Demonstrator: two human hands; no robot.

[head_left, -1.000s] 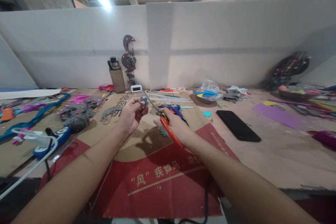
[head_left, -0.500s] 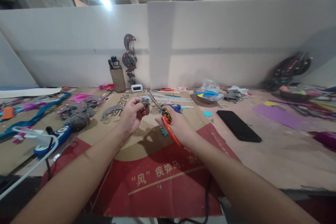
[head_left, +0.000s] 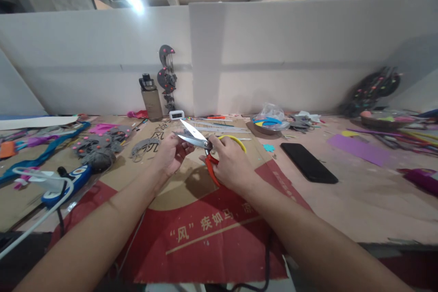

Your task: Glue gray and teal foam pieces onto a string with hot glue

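Observation:
My right hand (head_left: 232, 159) grips a pair of scissors (head_left: 194, 133) with one red and one yellow handle. Their blades are spread apart and point left, toward my left hand (head_left: 173, 154). That hand is closed in a pinch on a small grey piece, mostly hidden by the blades and fingers. Both hands are over a cardboard sheet (head_left: 219, 251) with a red printed part. Grey crescent-shaped felt (head_left: 145, 147) lies on the cardboard left of my left hand. A small teal cutout (head_left: 268, 148) is to the right of my right hand.
A black phone (head_left: 308, 163) lies at the right, near purple felt (head_left: 359, 149). Behind stand a bottle (head_left: 152, 102), a small white clock-like device (head_left: 176, 115) and a bowl (head_left: 265, 129) with a plastic bag. A blue power strip (head_left: 68, 187) and grey pompom-dotted pieces (head_left: 99, 143) are on the left.
The scissors have opened and turned, so their blades now spread in front of my left fingertips. The teal scrap below my right hand is now covered. The view has shifted slightly.

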